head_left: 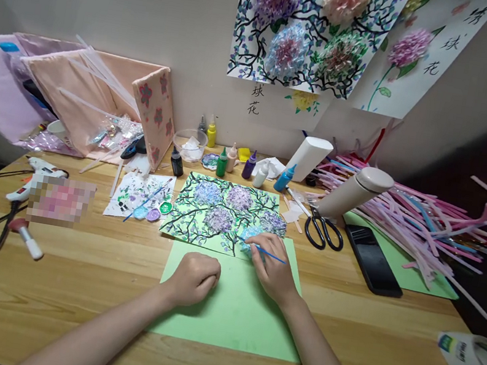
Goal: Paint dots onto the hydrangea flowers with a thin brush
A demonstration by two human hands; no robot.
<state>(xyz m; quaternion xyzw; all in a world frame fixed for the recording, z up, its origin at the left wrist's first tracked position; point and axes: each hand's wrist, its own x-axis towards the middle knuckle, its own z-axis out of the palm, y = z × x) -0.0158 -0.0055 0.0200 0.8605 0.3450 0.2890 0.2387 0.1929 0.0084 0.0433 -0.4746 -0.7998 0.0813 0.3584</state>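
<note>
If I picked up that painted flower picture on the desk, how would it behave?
The painted picture looks thin, so it would probably be light and bend easily. Its lower edge overlaps the smooth-looking green sheet, so a push might slide it. The right hand holds a brush at it, so fresh paint could smear.

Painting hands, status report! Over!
Right hand holding blue paintbrush at flower painting. Left hand fisted over green paper. Right hand hides painting's lower-right part.
</note>
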